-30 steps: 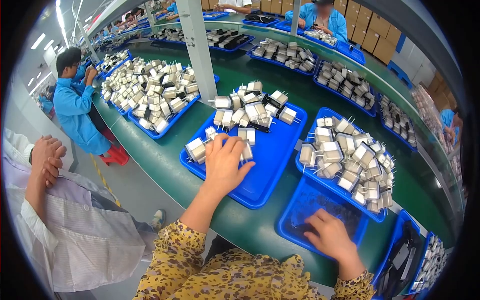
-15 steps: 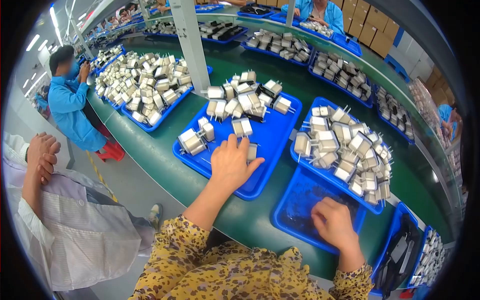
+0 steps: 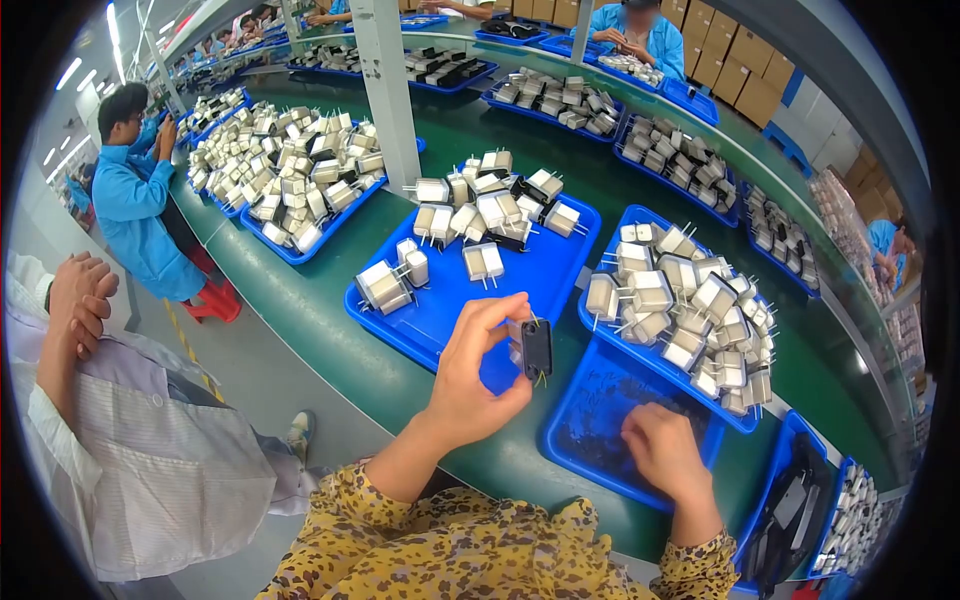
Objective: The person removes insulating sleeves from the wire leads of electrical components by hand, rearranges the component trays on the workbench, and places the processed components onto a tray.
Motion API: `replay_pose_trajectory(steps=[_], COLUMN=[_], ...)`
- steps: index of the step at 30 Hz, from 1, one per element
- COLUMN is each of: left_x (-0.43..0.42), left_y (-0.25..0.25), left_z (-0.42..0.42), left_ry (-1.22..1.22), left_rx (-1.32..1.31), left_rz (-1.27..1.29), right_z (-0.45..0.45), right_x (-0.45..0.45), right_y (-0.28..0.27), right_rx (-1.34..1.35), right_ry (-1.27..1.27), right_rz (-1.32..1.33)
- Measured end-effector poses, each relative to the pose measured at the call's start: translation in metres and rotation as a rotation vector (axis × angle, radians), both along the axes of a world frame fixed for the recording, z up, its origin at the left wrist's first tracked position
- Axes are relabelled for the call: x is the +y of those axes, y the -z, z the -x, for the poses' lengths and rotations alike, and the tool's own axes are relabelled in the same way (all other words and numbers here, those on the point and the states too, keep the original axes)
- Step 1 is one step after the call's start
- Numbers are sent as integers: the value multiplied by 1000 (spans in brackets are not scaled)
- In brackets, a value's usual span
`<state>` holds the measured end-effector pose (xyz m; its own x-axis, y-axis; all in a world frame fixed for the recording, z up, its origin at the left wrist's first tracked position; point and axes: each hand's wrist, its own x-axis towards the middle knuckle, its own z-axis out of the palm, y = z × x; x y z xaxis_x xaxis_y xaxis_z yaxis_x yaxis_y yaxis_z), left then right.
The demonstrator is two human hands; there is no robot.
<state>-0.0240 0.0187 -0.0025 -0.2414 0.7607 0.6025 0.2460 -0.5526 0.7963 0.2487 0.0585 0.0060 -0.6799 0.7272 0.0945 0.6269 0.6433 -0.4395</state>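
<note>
Between thumb and fingers, my left hand (image 3: 468, 385) grips a small plug adapter (image 3: 537, 347), its black face showing and thin pins or wires sticking out at its ends. It is raised above the near edge of a blue tray (image 3: 455, 300). More white plug adapters (image 3: 500, 208) with metal prongs lie in that tray, mostly toward its far side. My right hand (image 3: 665, 452) is curled closed over a lower, dark-stained blue tray (image 3: 590, 415); its palm is hidden, so anything inside cannot be made out. A heaped tray of white adapters (image 3: 690, 300) overlaps this lower tray.
A metal post (image 3: 385, 95) rises behind the trays on the green bench (image 3: 285, 300). A full adapter tray (image 3: 300, 165) stands at left. Black parts (image 3: 800, 500) lie in a tray at right. A person with clasped hands (image 3: 85, 300) stands close by on the left; another sits in blue (image 3: 140, 210).
My left hand has lifted an adapter out of the near part of the blue tray and brought it toward me and to the right. The right hand stays nearly where it was.
</note>
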Motion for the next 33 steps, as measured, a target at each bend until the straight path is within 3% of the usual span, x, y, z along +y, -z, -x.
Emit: replay_pose_trajectory(steps=[3,10,12,17,21,26,29,33], left_x=[-8,-17,-19,-24,-25,-24,-25,-27], left_y=[-3,-12,-14,-17,-21,-16,-15,-12], left_z=[0,-14,-23,-30,-33,-37,-38,-38], left_ry=[-7,40,81,152,208,253,290,347], left_rx=[132,146,58,118,184,190,199,140], left_rz=[-1,-36,-40,-43,-68,-68,-50,18], right_z=[-1,0,10,23,26,29,29,24], right_x=[1,3,-5,-11,-2,-2,5,6], right_y=[-9,-48,-63,-86,-79,-71,-68,-69], right_rx=[97,317,752,972,893,934,837,734], right_ry=[44,125,242,132,1,18,-63,-83], right_rz=[2,-31,338,294,154,222,89,132])
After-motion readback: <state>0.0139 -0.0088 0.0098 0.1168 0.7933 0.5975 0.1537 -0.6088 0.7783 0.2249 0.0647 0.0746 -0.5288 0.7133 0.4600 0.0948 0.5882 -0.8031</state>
